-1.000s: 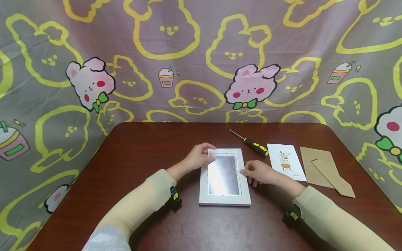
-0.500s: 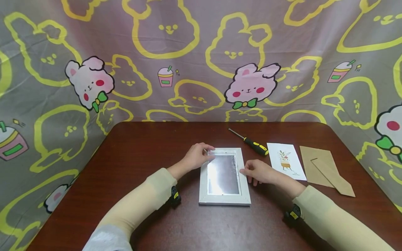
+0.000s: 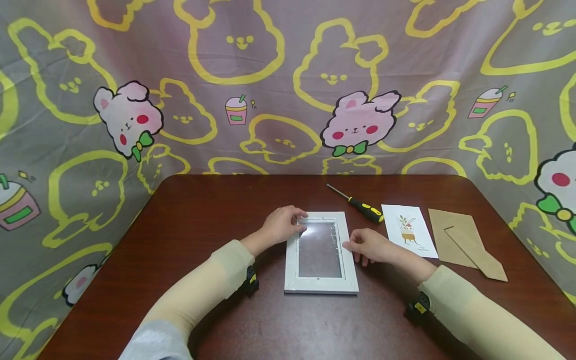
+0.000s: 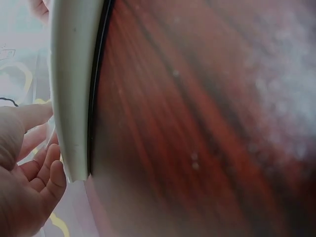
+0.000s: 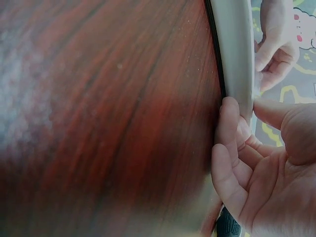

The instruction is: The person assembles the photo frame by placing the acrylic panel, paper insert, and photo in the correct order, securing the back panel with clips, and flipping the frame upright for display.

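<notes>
A white picture frame (image 3: 321, 286) lies flat on the table, its opening covered by a clear sheet (image 3: 320, 255) with a shiny, uneven right edge. At the frame's upper left corner, my left hand (image 3: 284, 223) pinches the sheet's edge between thumb and fingers. On the opposite side my right hand (image 3: 371, 246) grips the frame's right edge, thumb on top and fingers against the outer side. The left wrist view shows the left hand (image 4: 32, 173) beyond the frame's side (image 4: 74, 89). Curled fingers of the right hand (image 5: 266, 173) appear in the right wrist view.
A yellow-and-black screwdriver (image 3: 366, 209) lies behind the right hand. To the right are a white card with a flower-pot print (image 3: 408, 231) and a brown backing board (image 3: 454, 235) with its stand leg (image 3: 479, 255). A patterned curtain (image 3: 288, 100) hangs behind the brown table (image 3: 216, 210).
The clear sheet has shifted slightly at its left-hand end, and the bright reflection on it has shrunk toward the upper left. Both hands stay almost in place.
</notes>
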The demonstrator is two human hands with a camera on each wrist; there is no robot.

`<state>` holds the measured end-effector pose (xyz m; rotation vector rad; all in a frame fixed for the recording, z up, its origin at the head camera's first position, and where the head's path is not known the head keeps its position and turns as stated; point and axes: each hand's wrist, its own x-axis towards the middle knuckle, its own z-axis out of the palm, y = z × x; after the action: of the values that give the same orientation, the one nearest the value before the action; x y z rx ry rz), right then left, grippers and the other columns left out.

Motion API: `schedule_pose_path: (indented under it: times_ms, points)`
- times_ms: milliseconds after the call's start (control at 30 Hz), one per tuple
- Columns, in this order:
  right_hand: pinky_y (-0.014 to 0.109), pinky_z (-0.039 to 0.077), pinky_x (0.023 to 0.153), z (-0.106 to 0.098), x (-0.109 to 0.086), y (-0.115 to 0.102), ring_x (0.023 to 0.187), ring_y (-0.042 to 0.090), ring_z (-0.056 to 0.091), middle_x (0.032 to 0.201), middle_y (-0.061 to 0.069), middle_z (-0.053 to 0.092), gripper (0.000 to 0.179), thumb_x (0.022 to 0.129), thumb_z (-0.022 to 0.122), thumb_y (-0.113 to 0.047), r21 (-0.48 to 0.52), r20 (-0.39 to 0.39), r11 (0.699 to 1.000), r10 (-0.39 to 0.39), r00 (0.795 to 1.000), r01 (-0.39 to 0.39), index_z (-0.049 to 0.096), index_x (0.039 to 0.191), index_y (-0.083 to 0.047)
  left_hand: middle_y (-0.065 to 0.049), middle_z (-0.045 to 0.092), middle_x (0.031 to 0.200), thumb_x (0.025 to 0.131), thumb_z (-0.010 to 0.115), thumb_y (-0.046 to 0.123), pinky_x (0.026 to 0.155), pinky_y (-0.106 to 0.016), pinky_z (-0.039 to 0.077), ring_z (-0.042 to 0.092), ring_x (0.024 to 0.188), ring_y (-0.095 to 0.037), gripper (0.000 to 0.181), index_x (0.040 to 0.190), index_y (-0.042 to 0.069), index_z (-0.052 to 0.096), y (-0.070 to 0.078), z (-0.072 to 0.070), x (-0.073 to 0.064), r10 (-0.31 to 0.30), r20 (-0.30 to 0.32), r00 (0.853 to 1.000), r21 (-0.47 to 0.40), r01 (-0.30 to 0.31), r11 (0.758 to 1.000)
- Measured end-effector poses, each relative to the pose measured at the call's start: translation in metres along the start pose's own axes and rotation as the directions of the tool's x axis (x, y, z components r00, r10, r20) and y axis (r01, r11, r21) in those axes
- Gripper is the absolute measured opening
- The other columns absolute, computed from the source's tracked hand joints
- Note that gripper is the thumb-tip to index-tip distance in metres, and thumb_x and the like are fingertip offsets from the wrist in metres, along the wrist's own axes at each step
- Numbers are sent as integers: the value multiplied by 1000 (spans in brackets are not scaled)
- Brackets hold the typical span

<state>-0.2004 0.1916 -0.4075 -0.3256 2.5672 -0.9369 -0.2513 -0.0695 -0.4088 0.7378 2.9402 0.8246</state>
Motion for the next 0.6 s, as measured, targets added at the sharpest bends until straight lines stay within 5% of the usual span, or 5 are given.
schedule_pose_path:
  times_ms: [300, 600]
  points:
    - [30, 44, 48, 0, 0, 1, 51, 17, 57, 63, 2, 60, 24, 97, 62, -28, -5, -14, 1000, -26, 1000, 26, 56, 82, -10, 6, 60, 88, 87, 75, 30, 68, -27, 45, 55, 83, -11, 29, 113, 17, 71, 0, 4, 1, 21, 12, 1000, 169, -22, 985]
    - [30, 45, 49, 2, 0, 3, 52, 17, 57, 63, 2, 60, 24, 96, 62, -28, -5, -19, 1000, -21, 1000, 21, 56, 83, -10, 5, 61, 92, 88, 74, 32, 70, -28, 47, 55, 88, -11, 31, 114, 17, 70, 1, 5, 0, 34, 21, 999, 204, -37, 978]
